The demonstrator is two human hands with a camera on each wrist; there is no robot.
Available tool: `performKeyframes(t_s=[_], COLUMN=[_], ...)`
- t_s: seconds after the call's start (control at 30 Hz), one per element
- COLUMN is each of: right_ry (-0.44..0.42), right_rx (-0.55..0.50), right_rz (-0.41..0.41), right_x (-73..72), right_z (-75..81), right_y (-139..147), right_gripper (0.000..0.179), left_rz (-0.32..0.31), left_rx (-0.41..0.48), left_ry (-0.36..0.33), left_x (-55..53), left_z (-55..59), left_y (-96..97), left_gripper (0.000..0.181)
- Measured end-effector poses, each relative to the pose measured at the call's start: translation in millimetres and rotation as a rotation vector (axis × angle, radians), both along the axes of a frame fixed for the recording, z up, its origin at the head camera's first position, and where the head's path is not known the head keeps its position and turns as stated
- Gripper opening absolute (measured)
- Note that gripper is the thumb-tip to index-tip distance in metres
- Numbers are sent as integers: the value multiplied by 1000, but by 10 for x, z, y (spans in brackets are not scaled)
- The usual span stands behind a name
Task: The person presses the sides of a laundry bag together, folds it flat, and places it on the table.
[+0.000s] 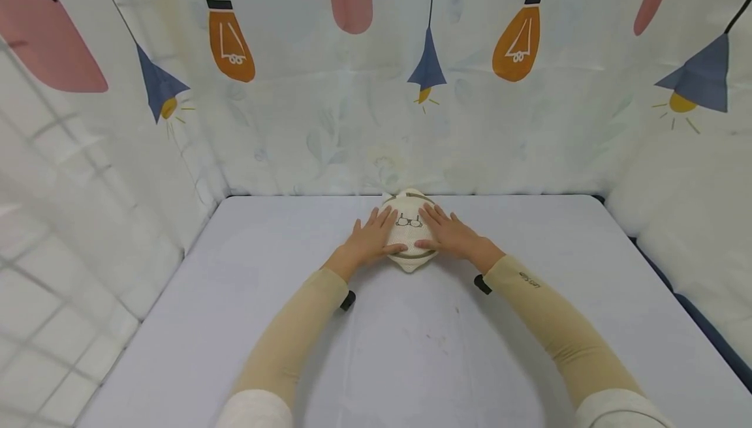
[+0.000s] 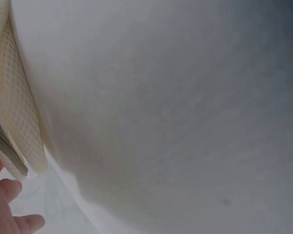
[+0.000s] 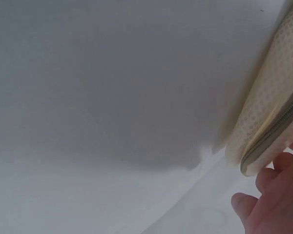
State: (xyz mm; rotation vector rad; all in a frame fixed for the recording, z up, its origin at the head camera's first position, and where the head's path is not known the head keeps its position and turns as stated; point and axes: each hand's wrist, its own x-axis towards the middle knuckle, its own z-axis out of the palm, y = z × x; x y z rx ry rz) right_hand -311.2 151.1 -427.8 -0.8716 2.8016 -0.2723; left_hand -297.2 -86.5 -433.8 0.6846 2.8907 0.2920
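A cream mesh laundry bag (image 1: 408,232) with a line drawing of glasses on its top lies at the far edge of the table. My left hand (image 1: 371,239) rests on its left side with fingers outstretched, and my right hand (image 1: 454,235) rests on the right side in the same way. The thumbs point toward each other across the near part. In the left wrist view, honeycomb mesh and a grey-green zipper (image 2: 2,141) run along the bag's side by the fingers. The right wrist view shows the zipper (image 3: 278,124) on the other side. Its underside is hidden.
The table (image 1: 399,350) has a white cover with a few small marks near the middle. A white curtain (image 1: 376,115) printed with lamps and bulbs hangs behind its far edge and along both sides.
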Motion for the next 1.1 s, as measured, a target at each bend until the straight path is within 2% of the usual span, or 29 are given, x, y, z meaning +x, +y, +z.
performKeyframes(t_s=[0.2, 0.37, 0.67, 0.93, 1.1], right_ry=[-46, -48, -60, -78, -86], right_rx=[-5, 27, 84, 114, 113], right_rz=[4, 0, -6, -11, -11], right_x=[-10, -22, -63, -50, -35], right_z=[-13, -26, -53, -26, -26], right_y=[-18, -38, -55, -80, -90], right_gripper=[90, 91, 93, 92, 92], left_rz=[-2, 4, 26, 35, 50], left_rx=[-3, -26, -105, -114, -117], left_ry=[-24, -48, -58, -88, -115], left_x=[-9, -18, -28, -14, -4], left_z=[4, -8, -38, 17, 10], left_y=[1, 20, 58, 87, 95], left_gripper=[93, 93, 92, 94, 95])
